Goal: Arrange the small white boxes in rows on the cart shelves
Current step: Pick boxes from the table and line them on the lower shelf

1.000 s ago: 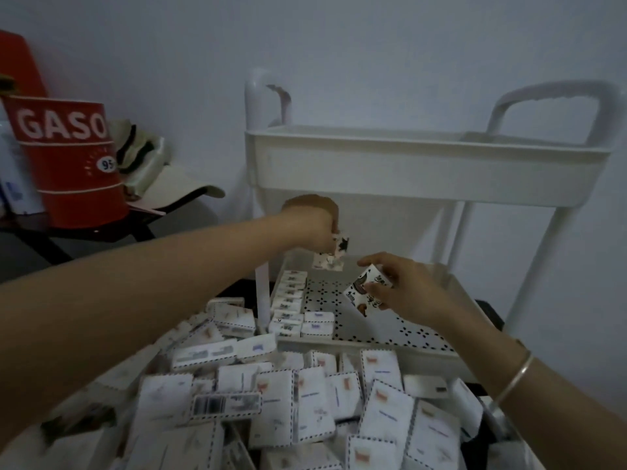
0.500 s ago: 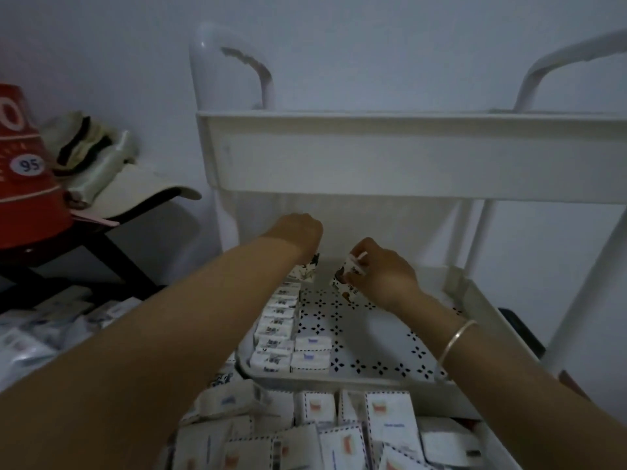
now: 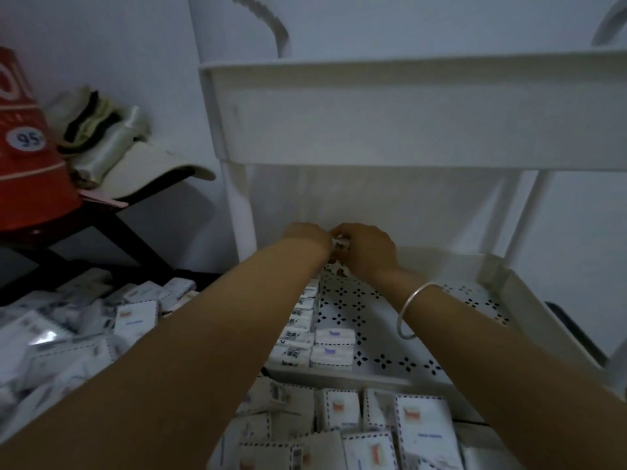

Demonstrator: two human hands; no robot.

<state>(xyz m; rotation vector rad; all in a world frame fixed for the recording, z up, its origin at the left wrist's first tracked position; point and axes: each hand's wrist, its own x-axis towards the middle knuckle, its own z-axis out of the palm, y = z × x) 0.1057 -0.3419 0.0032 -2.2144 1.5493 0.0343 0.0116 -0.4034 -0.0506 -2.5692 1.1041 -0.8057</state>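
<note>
Right hand [image 3: 368, 249] and left hand [image 3: 305, 237] are drawn close together at the far left corner of the cart's [image 3: 239, 205] middle shelf [image 3: 390, 320], almost touching, well under the upper shelf [image 3: 407, 113]. Between them sits 1 small white box [image 3: 341, 241], held above the shelf floor. The right hand's fingers are curled over the top of it and grip it. The left hand shows only its back and wrist. Its fingers are hidden, so I cannot tell whether it grips anything. A silver bangle [image 3: 412, 310] circles the right wrist.

Along the shelf's left edge a row of boxes [image 3: 300, 329] runs from the near edge back toward the hands, packed side by side. Just beside that row, at the near edge, 2 more boxes [image 3: 334, 346] lie one behind the other, touching it. The perforated shelf floor to their right is bare white with dark diamond cut-outs.

In front of the shelf's near edge lies a loose pile of boxes [image 3: 373, 425], spreading out to the left under the left forearm. Off to the left, a dark worktop [image 3: 101, 225] carries a red can [image 3: 27, 157] marked 95 and a pale cap [image 3: 149, 167].
</note>
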